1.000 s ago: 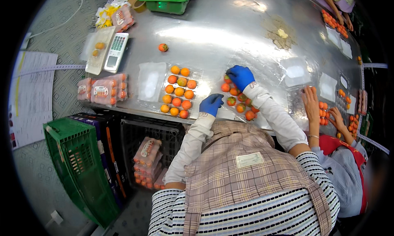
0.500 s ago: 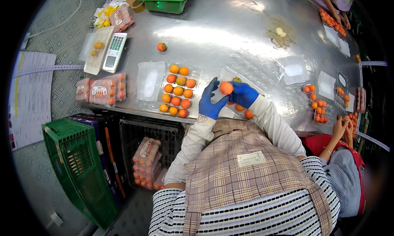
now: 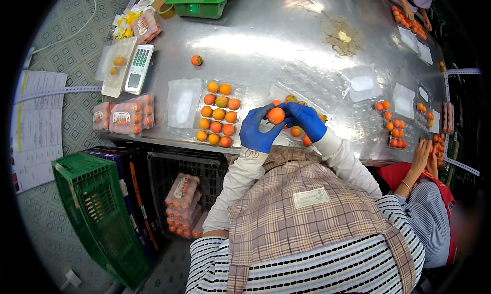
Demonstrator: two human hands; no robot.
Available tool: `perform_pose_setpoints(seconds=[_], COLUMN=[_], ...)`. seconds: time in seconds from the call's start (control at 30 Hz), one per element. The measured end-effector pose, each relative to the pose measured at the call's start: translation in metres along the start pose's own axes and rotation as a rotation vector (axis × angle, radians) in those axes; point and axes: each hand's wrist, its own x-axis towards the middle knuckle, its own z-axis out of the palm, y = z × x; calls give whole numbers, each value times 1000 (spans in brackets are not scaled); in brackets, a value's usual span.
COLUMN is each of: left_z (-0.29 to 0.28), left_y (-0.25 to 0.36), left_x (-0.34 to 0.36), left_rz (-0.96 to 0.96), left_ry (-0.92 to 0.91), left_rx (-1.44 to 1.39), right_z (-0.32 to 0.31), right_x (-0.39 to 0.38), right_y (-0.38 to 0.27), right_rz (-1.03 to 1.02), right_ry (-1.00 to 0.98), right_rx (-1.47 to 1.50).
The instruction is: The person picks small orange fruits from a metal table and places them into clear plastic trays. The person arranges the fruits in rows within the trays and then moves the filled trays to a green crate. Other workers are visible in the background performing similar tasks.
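Observation:
An orange-red fruit (image 3: 275,117) sits between my blue-gloved hands, fingers curved round it: my left hand (image 3: 255,130) from the left, my right hand (image 3: 305,121) from the right. Behind them lie several orange-red fruits with green caps (image 3: 307,139), partly hidden by my hands, on clear plastic. To the left, a clear plastic tray (image 3: 238,89) holds rows of orange, red and greenish fruit, beside a white padded sheet (image 3: 183,102). A single capped fruit (image 3: 197,60) rests further back on the metal table.
Packed fruit boxes (image 3: 123,117), a white keypad device (image 3: 140,66) and a green machine (image 3: 197,2) line the metal table (image 3: 245,48). Below are green (image 3: 92,212) and black crates (image 3: 186,156). Co-workers' hands (image 3: 422,156) are at the right and far right, among fruit trays (image 3: 396,130).
Both hands have come together: my left moved up toward the middle, my right drew back from the loose fruit with one fruit, now held between them. The co-worker's hands at right moved lower.

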Motion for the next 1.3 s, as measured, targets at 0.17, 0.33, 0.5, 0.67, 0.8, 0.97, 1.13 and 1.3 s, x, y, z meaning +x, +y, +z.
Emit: perform_pose_setpoints(seconds=[0.17,0.33,0.5,0.67,0.8,0.97,1.13,1.3], left_z=[3,0,2,6,3,-7,-105,-192], left_y=[-3,-1,-9,-13,-14,-41,-134,-181], left_x=[-4,-5,-7,-9,-7,-6,-28,-73], left_rz=[-76,-105,-116,-177,-228,-243,-377,-529], left_ry=[9,-42,-39,-25,-13,85,686,1044], left_rx=[-166,-128,-265,-414,-394,-233,-449,-951], right_z=[6,21,10,2,12,29,26,46], right_x=[-4,-6,0,4,9,37,116,176], right_y=[-8,-3,-5,-15,-28,-11,0,29], right_rz=[-101,-167,-85,-156,-149,-172,-336,-457], right_ry=[57,223,180,151,89,-15,226,43], right_rx=[-85,-309,-151,-41,-215,-447,-754,-1001])
